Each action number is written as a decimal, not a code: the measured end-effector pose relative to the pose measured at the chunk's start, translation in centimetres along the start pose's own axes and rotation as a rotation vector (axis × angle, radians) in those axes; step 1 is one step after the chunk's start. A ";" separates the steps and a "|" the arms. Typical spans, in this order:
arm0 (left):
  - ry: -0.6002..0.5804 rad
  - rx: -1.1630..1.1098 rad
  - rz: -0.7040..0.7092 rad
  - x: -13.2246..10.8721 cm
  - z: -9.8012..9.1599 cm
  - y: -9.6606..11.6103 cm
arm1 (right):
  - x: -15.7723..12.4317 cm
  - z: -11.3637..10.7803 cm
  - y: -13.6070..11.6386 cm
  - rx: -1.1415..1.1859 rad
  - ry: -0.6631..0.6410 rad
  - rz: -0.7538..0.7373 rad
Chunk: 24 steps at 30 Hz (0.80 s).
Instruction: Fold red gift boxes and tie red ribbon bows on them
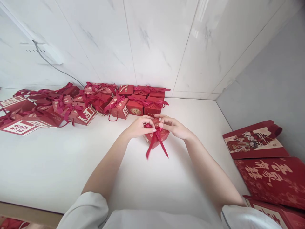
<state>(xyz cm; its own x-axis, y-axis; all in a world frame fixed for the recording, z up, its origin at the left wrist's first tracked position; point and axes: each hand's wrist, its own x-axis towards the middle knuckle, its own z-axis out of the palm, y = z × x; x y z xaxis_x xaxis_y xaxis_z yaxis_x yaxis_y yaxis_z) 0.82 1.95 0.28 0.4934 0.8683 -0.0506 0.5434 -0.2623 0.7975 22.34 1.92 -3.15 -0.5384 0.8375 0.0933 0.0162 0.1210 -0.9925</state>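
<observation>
A small red gift box (156, 139) stands on the white table in front of me, turned at an angle. A dark red ribbon (157, 136) crosses its top, and two loose ends hang down the near side. My left hand (142, 126) pinches the ribbon from the left with thumb and fingers. From the right, my right hand (174, 127) has its fingers closed on the ribbon near the knot. The fingers partly cover the box top, so the exact shape of the knot is hidden.
Several ribbon-tied red boxes (119, 106) line the wall, behind and left of my hands. Red gift bags (271, 181) lie along the table's right edge. A grey cable (57, 68) runs down the marbled wall. Beyond the table's (71, 165) front left edge, more red items show.
</observation>
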 end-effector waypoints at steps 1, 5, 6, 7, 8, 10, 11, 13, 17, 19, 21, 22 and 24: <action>-0.002 0.014 -0.001 0.0 0.0 0.0 | 0.0 0.0 0.1 0.023 -0.006 0.003; 0.006 0.067 -0.005 0.1 0.4 0.0 | 0.1 0.0 0.1 0.093 -0.021 0.038; 0.007 0.073 -0.012 0.1 0.5 0.0 | 0.1 0.1 0.0 0.085 -0.025 0.046; 0.007 0.077 -0.017 0.0 0.5 0.1 | 0.0 0.1 -0.2 0.057 -0.028 0.052; 0.005 0.078 -0.017 0.0 0.5 0.1 | 0.0 0.2 -0.4 0.013 -0.023 0.057; -0.005 0.068 0.011 -0.2 0.1 0.3 | -0.2 0.2 -0.8 -0.095 0.004 0.056; -0.004 0.050 0.036 -0.3 -0.2 0.4 | -0.3 0.1 -1.0 -0.142 0.016 0.050; 0.008 -0.010 0.085 -0.5 -1.0 0.5 | -0.5 -0.1 -1.2 -0.192 0.024 0.034; 0.010 -0.073 0.159 -1.0 -2.6 0.3 | -0.5 -0.5 -0.9 -0.129 0.004 0.036; -0.019 -0.024 0.181 -1.0 -2.9 0.2 | -0.3 -0.5 -0.6 -0.074 -0.007 0.050; -0.046 0.038 0.170 -1.0 -2.9 0.0 | -0.3 -0.5 -0.5 -0.039 -0.017 0.058; -0.059 0.062 0.156 -0.9 -2.9 -0.1 | -0.2 -0.4 -0.5 -0.028 -0.020 0.061; -0.079 0.092 0.127 -0.8 -2.7 -0.3 | -0.2 -0.3 -0.5 -0.013 -0.022 0.070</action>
<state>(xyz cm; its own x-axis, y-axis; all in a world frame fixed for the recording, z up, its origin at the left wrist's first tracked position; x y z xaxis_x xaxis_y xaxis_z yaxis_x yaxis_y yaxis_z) -1.56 2.44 1.67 0.6120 0.7909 -0.0026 0.5312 -0.4086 0.7422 22.70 1.89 -2.69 -0.5540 0.8322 0.0214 0.0652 0.0690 -0.9955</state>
